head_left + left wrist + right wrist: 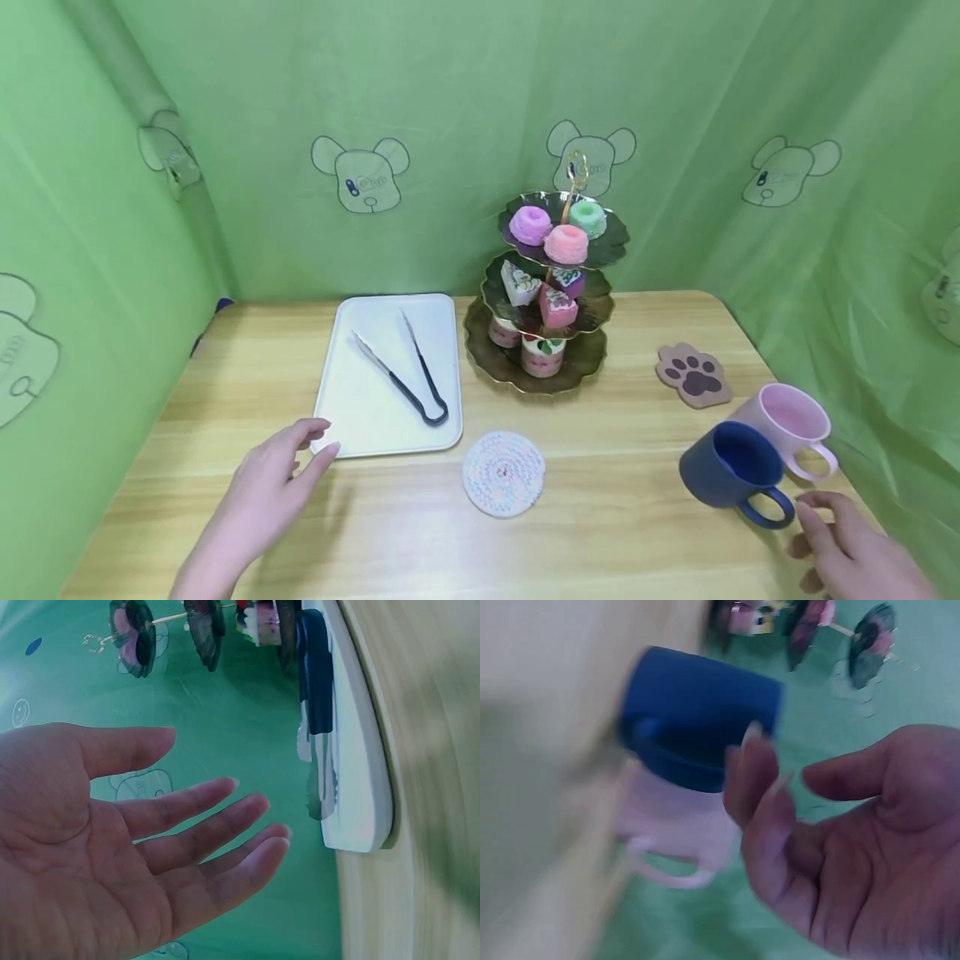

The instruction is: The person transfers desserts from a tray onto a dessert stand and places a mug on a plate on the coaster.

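Note:
My left hand [271, 482] hovers at the near left corner of the white tray [348, 417], thumb and fingers apart with nothing between them. Black-handled metal tongs [417, 403] lie on that tray. At the right, my right hand [855, 546] is beside the handle of the dark blue mug [705, 471]. Its fingers are loosely bent and hold nothing in the right wrist view; whether a fingertip touches the handle I cannot tell. Just behind the blue mug stands a pink mug [813, 425], partly covered by it.
A three-tier stand [480, 367] with toy-like cakes stands at the back centre. A round woven coaster [503, 473] lies at the front middle, a brown paw-shaped coaster [693, 375] behind the mugs. Green curtain [465, 100] surrounds the wooden table [600, 533].

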A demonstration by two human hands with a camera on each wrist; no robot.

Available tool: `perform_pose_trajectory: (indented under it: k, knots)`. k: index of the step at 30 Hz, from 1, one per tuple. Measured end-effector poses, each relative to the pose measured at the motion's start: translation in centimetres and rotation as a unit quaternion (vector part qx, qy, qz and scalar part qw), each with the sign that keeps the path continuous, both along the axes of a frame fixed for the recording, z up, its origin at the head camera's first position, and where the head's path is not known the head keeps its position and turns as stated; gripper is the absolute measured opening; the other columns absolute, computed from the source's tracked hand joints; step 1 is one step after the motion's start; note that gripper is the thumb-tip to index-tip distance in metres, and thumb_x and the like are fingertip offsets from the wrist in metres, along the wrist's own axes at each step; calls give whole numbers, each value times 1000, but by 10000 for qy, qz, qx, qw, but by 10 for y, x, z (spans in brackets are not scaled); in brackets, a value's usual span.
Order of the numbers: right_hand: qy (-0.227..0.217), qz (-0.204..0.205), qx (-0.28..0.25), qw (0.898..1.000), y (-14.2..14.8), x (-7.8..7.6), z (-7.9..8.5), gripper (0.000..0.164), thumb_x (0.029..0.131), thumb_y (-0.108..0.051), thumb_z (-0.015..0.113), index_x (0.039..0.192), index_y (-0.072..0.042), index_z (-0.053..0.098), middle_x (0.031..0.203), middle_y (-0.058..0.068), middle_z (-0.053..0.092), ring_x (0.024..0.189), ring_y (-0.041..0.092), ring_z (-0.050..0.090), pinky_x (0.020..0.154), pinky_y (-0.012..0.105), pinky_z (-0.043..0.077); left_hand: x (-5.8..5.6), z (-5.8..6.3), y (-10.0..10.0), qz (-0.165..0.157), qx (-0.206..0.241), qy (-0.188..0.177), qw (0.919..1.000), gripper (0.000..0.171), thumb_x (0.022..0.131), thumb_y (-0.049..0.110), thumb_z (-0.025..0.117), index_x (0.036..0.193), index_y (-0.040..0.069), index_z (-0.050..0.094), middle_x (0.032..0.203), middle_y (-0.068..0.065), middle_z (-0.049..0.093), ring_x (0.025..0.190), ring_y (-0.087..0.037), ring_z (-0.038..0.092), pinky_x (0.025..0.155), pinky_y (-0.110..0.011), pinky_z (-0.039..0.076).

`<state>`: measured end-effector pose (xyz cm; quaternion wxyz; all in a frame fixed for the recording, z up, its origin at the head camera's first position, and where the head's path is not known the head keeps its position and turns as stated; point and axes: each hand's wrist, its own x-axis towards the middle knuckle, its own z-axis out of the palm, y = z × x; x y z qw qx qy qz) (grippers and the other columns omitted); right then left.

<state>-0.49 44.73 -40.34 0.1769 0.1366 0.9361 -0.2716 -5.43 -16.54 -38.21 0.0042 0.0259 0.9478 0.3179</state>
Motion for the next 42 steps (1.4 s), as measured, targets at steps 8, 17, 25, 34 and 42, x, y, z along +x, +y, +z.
perform_pose_trajectory:
  k: [8,17,25,34,42]
  knots:
    - [-734,-775,-2462,9633,10,-11,-25,66,116,-47,16,137,11,40,108,5,74,80,26,69,69,37,63,-10,-7,10,-67,-432,276,9987,62,109,45,58,148,-3,53,141,-30,61,118,-48,64,104,-71,50]
    - [-832,-155,-2950,9518,11,-22,-24,53,118,-37,18,110,1,54,106,6,74,91,21,73,81,33,66,-15,-9,24,-57,-1302,835,9879,63,114,47,40,160,5,43,159,-30,42,144,-58,35,116,-80,32]
    - [-239,519,-3252,9439,-28,-33,-24,43,119,-25,24,109,5,54,103,10,73,89,18,74,80,33,67,-28,-7,27,275,-1619,1114,9801,72,111,59,35,166,12,33,169,-28,26,153,-59,17,120,-82,20]
    - [627,1486,-3801,9108,-111,-49,-9,37,118,-20,35,109,10,54,104,21,69,87,22,74,75,36,68,-41,-19,21,529,-1604,873,9818,79,109,66,31,168,12,28,171,-28,19,153,-60,13,120,-84,17]
    - [344,2052,-3955,8946,-167,-58,-8,38,116,-23,42,107,10,59,101,29,67,83,26,74,73,41,69,-45,-29,9,604,-1646,613,9826,79,110,65,26,167,11,29,171,-28,17,154,-60,10,119,-86,13]
